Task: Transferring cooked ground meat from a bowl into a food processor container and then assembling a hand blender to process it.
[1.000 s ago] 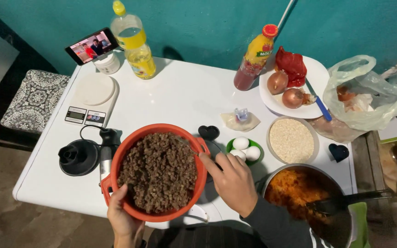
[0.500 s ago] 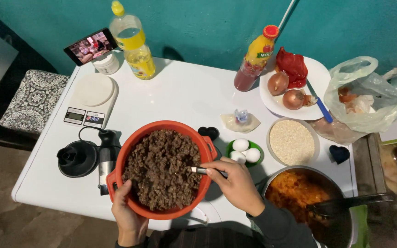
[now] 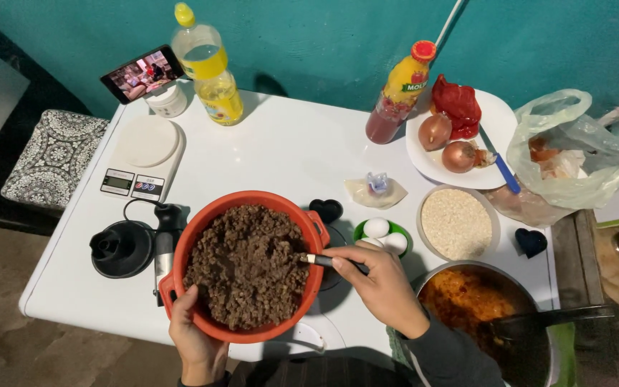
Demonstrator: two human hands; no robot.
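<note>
The orange bowl (image 3: 248,266) of brown ground mixture stood at the near edge of the white table (image 3: 288,150). The left hand (image 3: 193,338) had its grip closed on the bowl's near rim. The right hand (image 3: 380,281) gripped a dark-handled utensil (image 3: 327,261), its tip in the mixture. Right of the bowl sat a small green dish of eggs (image 3: 385,233); further right, a bowl of pale grains (image 3: 456,222); left of the bowl, a black blender attachment (image 3: 120,249)
</note>
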